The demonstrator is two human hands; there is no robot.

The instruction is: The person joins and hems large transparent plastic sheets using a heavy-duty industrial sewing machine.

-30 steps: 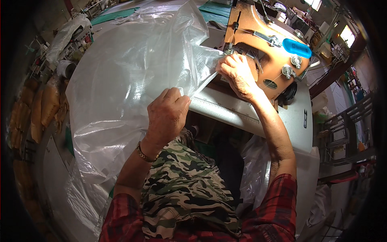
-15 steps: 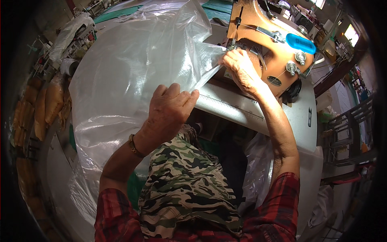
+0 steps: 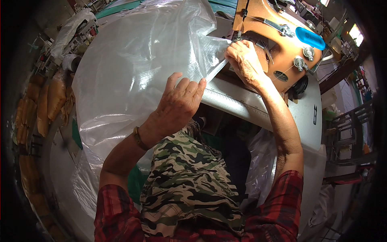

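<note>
A large translucent plastic sheet (image 3: 121,60) spreads over the left and middle of the table, its right edge folded into a narrow strip. My right hand (image 3: 246,64) pinches the far end of that strip, close beside the needle area of an orange sewing machine (image 3: 278,52). Nearer to me, my left hand (image 3: 180,97) is closed on the same folded edge, one finger lifted off the sheet. Both hands hide the plastic under their fingers. The strip runs taut between them.
A ruler scale (image 3: 238,101) runs along the front of the pale machine table (image 3: 300,121). Spring tension knobs (image 3: 299,63) and a blue label (image 3: 310,38) sit on the machine. Brown bundles (image 3: 56,99) stand at far left. A dark metal rack (image 3: 350,129) is at right.
The whole view has shifted slightly. Both hands have edged a little away from me along with the sheet's edge, and one left finger now stands more apart.
</note>
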